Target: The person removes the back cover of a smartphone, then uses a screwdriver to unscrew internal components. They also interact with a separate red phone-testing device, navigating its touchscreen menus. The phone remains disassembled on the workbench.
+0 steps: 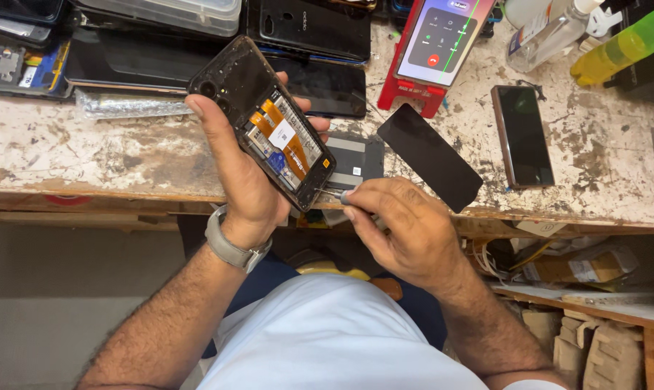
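Our left hand (244, 170) grips the opened phone (266, 123); right hand (403, 231) pinches a thin tool (334, 193) at its lower edge. A slip could gouge the orange ribbon cable (284, 133).

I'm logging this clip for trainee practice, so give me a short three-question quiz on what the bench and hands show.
1. True or false: the opened phone is in the left hand.
2. What does the right hand hold? A) thin screwdriver B) spray bottle C) black glass panel
3. Which lit thing stands on the red stand?

Key: 1 true. 2 A, its tip at the phone's lower edge. 3 A phone with a lit screen.
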